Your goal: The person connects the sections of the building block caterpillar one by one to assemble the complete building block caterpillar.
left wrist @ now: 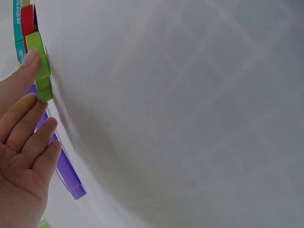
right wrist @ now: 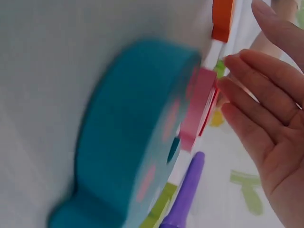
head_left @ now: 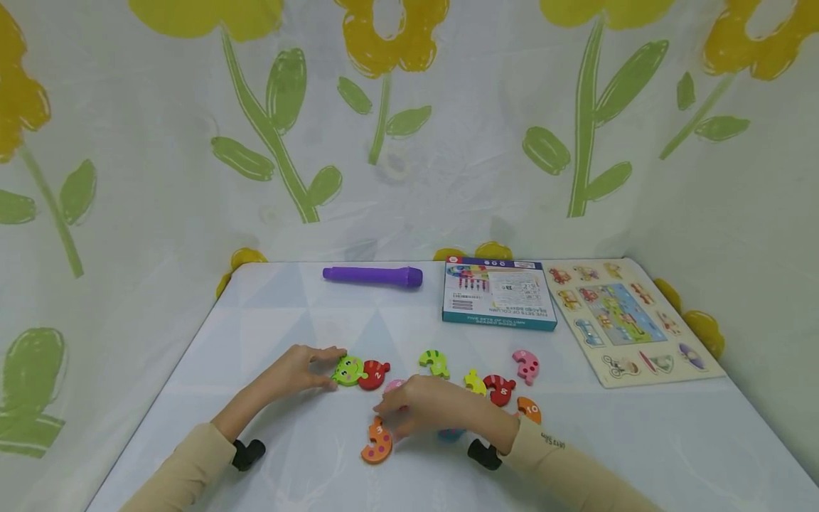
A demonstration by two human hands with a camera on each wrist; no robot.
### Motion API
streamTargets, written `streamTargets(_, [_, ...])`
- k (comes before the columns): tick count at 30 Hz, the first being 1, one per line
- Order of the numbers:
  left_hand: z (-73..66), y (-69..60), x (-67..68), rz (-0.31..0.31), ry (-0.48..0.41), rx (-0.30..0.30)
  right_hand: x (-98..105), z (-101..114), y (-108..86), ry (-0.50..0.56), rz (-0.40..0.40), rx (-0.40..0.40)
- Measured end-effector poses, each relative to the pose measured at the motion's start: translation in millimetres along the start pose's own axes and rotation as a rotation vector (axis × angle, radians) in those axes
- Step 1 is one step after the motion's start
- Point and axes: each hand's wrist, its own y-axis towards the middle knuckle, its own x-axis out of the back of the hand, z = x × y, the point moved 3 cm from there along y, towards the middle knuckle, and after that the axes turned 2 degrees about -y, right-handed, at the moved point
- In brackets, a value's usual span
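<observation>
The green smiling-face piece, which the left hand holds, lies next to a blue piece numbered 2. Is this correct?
Not quite: the head view shows that the piece numbered 2 is red, not blue. It lies next to the green smiling-face piece, which the left hand holds.

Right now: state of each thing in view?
Left hand: pinching green head
Green head: touching red 2 piece
Red 2 piece: flat
Right hand: at orange 3 piece; contact unclear
Orange 3 piece: unjoined
Other pieces: scattered
Purple tube: lying down
Box: apparently closed
Puzzle board: flat
</observation>
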Motion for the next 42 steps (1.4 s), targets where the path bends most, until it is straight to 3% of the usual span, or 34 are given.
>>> streamTargets(11, [0.5, -1.5, -1.4, -0.007, -0.004, 0.006, -13, 19, -0.4, -0.176, -0.023, 0.010])
streamTargets(19, [-1.5, -1.5, -0.9, -0.008, 0.001, 0.021, -17, 22, 5.0, -0.123, -0.017, -0.015])
streamTargets(32, [-3.6, -3.1, 0.7, -0.003, 0.009, 0.025, -19, 25, 11.9, -0.173, -0.007, -0.011])
streamTargets(36, [-4.5, -2.0, 0.6, -0.005, 0.010, 0.018, -16, 20, 9.2, -0.125, -0.010, -0.038])
streamTargets(42, [-4.9, -0.2, 0.2, -0.011, 0.014, 0.034, -2, 13, 3.7, -0.072, -0.030, -0.003])
